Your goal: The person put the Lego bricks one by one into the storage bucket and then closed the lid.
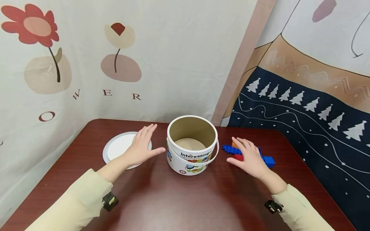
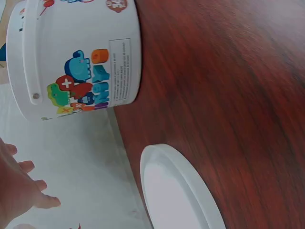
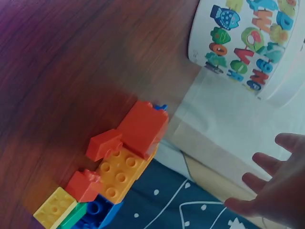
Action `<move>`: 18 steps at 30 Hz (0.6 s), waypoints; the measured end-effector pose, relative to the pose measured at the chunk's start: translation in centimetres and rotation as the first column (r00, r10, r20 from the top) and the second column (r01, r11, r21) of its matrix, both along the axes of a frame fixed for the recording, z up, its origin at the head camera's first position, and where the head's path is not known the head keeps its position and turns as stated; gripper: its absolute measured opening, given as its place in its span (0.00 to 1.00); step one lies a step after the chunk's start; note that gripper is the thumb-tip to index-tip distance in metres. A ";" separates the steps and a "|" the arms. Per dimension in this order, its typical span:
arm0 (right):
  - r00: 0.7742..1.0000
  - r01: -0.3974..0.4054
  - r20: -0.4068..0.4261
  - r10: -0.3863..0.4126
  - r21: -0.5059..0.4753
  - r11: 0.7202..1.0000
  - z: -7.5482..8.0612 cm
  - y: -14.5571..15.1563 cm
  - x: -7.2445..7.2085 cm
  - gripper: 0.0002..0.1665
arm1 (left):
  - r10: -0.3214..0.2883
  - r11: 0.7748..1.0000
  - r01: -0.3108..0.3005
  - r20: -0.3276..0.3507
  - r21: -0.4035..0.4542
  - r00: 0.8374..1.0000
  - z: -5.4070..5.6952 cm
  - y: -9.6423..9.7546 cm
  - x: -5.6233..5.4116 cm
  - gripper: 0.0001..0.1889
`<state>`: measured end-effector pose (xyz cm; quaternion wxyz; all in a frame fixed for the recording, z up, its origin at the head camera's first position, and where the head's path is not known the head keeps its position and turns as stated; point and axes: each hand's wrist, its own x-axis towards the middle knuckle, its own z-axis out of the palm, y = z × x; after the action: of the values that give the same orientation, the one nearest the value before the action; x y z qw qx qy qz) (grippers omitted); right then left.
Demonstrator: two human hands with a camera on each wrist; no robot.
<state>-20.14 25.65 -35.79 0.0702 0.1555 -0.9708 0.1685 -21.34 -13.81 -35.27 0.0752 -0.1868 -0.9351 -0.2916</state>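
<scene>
A white bucket (image 1: 188,168) with coloured prints and a white carry handle stands upright at the middle of the table, its top uncovered; the floor inside shows bare in the head view. To its left, my left hand (image 1: 141,148) hovers with fingers spread over a round white lid (image 1: 115,149), thumb pointing at the bucket. My right hand (image 1: 252,160) is held above toy building blocks (image 1: 230,149) on the other side, its fingers extended and holding nothing. Beneath it, the right wrist view shows red (image 3: 140,129), orange (image 3: 119,174), blue, green and yellow (image 3: 55,208) blocks.
The dark red-brown tabletop (image 1: 185,205) meets a pale printed curtain (image 1: 179,64) along its back edge. A navy cloth with white trees (image 1: 303,112) hangs at the right side. Black wrist cameras sit on both sleeves (image 1: 78,199).
</scene>
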 end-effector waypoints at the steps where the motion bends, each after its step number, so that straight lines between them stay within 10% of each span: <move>1: 1.000 0.003 0.002 -0.003 -0.025 1.000 0.1 0.2 0.0 0.48 | -0.002 1.000 0.002 0.010 0.026 1.000 0.1 0.1 -0.1 0.48; 8: 0.997 0.045 0.066 -0.032 -0.203 0.978 0.6 1.8 -0.3 0.46 | -0.045 0.963 0.005 0.143 0.269 0.989 0.6 1.0 -1.1 0.48; 18: 0.984 0.138 0.159 -0.084 -0.366 0.920 0.1 6.2 -1.3 0.37 | -0.159 0.818 -0.025 0.269 0.574 0.950 0.8 3.2 -2.7 0.42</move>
<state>-21.44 31.86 -35.70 0.0396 0.0716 -0.9304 0.3573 -24.00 -10.65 -34.50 -0.0278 -0.1415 -0.7976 -0.5858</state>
